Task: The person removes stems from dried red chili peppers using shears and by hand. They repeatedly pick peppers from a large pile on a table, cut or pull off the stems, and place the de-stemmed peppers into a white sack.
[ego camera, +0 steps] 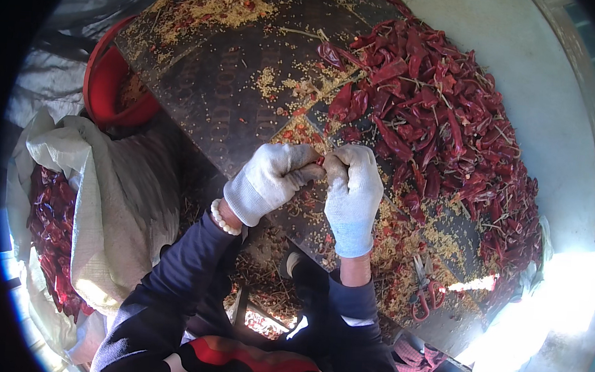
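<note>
Both hands wear white knit work gloves and meet above the near part of a dark wooden board. My left hand (278,180) pinches a small red bit of dried chili (320,160) between thumb and fingertips. My right hand (352,195) is closed at the other side of that bit, its fingertips almost touching the left ones; whether it grips the piece too is hidden. A large heap of dried red chilies (439,113) lies on the board to the right. Yellow seeds and red flakes (302,128) are scattered beneath and beyond my hands.
Red-handled scissors (428,293) lie on the board at the near right. A white woven sack (112,213) of dried chilies (52,235) stands at left, below a red tub (106,87). Stems and scraps (265,259) litter the floor. A pale wall (545,100) bounds the right side.
</note>
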A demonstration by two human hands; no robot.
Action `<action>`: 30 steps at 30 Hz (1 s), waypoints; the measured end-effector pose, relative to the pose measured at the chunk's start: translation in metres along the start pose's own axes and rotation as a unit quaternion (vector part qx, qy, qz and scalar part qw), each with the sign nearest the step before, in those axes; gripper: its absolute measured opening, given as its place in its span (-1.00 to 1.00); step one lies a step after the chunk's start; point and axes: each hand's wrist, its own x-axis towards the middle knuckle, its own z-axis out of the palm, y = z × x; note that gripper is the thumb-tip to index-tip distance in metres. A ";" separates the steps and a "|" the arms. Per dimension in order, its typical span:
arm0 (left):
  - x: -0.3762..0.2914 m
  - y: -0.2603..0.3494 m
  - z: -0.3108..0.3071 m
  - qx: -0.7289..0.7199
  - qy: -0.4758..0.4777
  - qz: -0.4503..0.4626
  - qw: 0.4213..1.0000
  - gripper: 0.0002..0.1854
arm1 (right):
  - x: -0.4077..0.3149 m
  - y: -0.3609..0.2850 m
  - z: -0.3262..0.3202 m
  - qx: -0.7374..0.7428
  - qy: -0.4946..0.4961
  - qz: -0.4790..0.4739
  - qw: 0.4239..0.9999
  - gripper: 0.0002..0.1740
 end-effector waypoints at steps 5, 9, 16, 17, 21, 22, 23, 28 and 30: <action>0.002 0.001 -0.010 0.198 -0.013 0.066 0.978 -0.83 | -0.005 0.000 0.002 0.213 -0.059 0.243 0.944 -0.97; 0.002 0.001 -0.015 0.376 -0.008 0.128 0.918 -0.75 | -0.009 0.002 0.014 0.445 -0.022 0.406 0.798 -0.92; 0.004 -0.003 -0.011 0.418 0.033 0.194 0.887 -0.72 | -0.011 0.010 0.028 0.696 0.104 0.548 0.453 -0.85; 0.003 -0.019 -0.011 0.321 0.090 0.229 0.915 -0.73 | -0.014 0.018 0.031 0.727 0.092 0.487 0.475 -0.83; 0.007 0.019 -0.005 -0.186 0.262 -0.097 0.942 -0.80 | -0.013 0.039 0.015 0.624 0.033 0.303 0.720 -0.67; 0.009 0.015 -0.011 -0.243 0.266 -0.087 0.929 -0.80 | -0.009 0.028 0.006 0.557 -0.037 0.238 0.794 -0.67; 0.010 0.011 -0.018 -0.300 0.268 -0.078 0.912 -0.80 | -0.006 0.019 -0.003 0.480 -0.106 0.170 0.854 -0.66; 0.010 -0.005 -0.023 -0.488 0.189 -0.098 0.846 -0.73 | 0.006 0.043 -0.034 -0.092 0.109 0.046 0.989 -0.87; 0.013 -0.006 -0.014 -0.545 0.136 -0.111 0.820 -0.72 | 0.005 0.066 -0.067 -0.310 0.136 0.105 0.935 -0.87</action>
